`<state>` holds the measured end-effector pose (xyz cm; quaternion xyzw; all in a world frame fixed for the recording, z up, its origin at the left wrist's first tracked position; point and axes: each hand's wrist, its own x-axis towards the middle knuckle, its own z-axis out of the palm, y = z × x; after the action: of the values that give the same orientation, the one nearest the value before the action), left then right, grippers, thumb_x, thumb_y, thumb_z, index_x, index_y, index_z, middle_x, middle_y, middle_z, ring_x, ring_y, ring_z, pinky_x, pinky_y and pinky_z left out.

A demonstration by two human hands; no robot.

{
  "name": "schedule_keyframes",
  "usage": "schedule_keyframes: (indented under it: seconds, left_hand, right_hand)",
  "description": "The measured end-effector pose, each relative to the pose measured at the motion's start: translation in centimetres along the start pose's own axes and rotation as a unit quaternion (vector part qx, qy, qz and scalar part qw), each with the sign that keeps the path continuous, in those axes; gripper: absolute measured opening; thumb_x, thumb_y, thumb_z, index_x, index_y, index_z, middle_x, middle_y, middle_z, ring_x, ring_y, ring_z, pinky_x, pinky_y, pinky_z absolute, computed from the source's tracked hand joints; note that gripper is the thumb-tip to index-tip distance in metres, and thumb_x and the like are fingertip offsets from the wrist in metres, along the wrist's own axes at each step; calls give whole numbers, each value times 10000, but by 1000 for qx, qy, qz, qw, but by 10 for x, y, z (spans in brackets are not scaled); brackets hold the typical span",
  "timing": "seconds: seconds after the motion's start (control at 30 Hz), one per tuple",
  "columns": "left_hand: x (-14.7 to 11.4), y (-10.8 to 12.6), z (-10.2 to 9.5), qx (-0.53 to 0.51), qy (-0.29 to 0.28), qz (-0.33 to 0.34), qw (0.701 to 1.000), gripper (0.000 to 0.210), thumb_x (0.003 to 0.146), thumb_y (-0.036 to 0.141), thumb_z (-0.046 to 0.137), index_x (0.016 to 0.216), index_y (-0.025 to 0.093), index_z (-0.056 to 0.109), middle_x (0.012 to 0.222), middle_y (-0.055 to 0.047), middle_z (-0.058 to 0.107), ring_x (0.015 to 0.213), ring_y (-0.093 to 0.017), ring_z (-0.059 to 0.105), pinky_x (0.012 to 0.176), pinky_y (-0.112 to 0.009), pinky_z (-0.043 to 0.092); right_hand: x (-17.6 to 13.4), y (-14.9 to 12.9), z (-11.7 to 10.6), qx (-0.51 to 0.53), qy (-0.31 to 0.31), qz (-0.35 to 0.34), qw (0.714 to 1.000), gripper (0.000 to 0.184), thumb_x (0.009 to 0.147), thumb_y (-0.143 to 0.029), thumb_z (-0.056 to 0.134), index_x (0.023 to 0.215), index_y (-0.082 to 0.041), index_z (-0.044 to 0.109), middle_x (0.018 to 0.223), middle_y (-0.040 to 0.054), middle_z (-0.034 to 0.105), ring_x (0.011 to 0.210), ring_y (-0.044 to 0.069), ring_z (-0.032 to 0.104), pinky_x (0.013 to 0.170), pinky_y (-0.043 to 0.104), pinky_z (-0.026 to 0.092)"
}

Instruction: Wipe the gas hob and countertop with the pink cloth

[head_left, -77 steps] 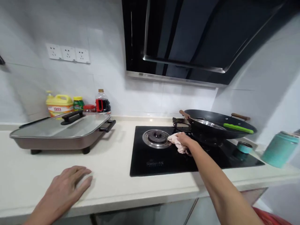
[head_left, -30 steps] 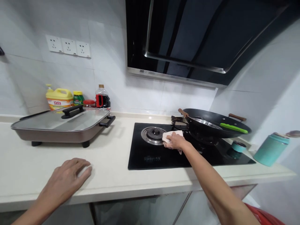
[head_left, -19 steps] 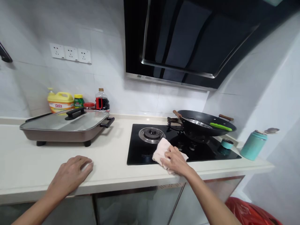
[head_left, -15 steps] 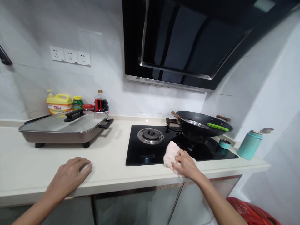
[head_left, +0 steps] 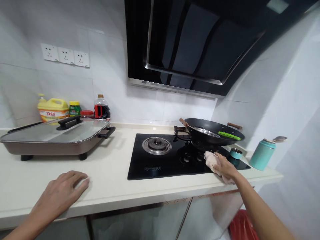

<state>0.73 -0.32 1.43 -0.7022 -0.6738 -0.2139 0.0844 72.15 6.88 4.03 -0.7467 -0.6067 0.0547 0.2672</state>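
My right hand (head_left: pixel 225 165) grips a pale pink cloth (head_left: pixel 212 161), pressing it on the black glass gas stove (head_left: pixel 165 168) near its front edge, right of the control knobs (head_left: pixel 186 159). Part of the cloth hangs below my fingers over the counter. Behind it, a black wok (head_left: pixel 210 140) with wooden handles sits on the right burner, holding a bright green handle (head_left: pixel 229 135) and a shiny metal piece I cannot fully make out. My left hand (head_left: pixel 63 190) rests palm down on the white counter (head_left: pixel 107 180), fingers loosely apart, holding nothing.
A lidded electric pan (head_left: pixel 50 146) stands on the left. Behind it are a yellow detergent jug (head_left: pixel 53 106), a green jar (head_left: pixel 74 108) and a dark sauce bottle (head_left: pixel 101 108). At right are a small teal lid (head_left: pixel 235 153) and a teal flask (head_left: pixel 263 155). A range hood (head_left: pixel 180 43) overhangs the stove.
My right hand has slid the cloth rightward along the stove's front, past the knobs. The view has turned slightly right. My left hand stays on the counter.
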Motion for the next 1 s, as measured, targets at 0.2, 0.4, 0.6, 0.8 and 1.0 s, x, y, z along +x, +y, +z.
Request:
schedule_keyframes:
  seconds: [0.2,0.4,0.6,0.8,1.0]
  left_hand:
    - [2,-3,2,6,-6,-11,1000,504,890,606,432,1002,258,779,1181,-73,742,1143,-304,644,959,-424,484]
    - [4,10,-9,-7,8,-32,999,525,801,665,428,884,292,789,1083,-56,776,1084,-317,676,941,-443,522]
    - [3,17,-13,-22,18,-35,999,456,766,658,447,833,337,764,1056,-65,777,1062,-332,687,946,-482,525]
    - [2,15,-11,-18,10,-33,999,425,796,635,462,853,339,762,1072,-58,772,1083,-323,679,953,-468,516]
    - [-1,10,-10,-8,1,-22,1000,471,868,599,458,936,253,771,1134,-84,755,1106,-294,655,978,-408,487]
  right_hand:
    - [38,-34,17,78,-66,19,995,475,925,-488,410,1240,-199,620,958,111,728,846,235,700,712,331,540]
    - [73,-53,21,84,-128,10,988,422,882,-569,546,1105,-226,651,696,12,629,571,164,575,525,277,441]
    - [116,-76,34,19,-165,-67,984,200,731,-310,715,904,-230,654,861,9,673,793,186,611,688,282,461]
    - [132,-116,74,-46,-164,-118,978,404,811,-328,656,1197,-220,610,1180,71,686,1001,234,633,850,318,465]
    - [122,-187,117,-73,-165,-194,964,494,855,-349,657,1314,-199,553,1358,115,611,1125,231,610,928,298,426]
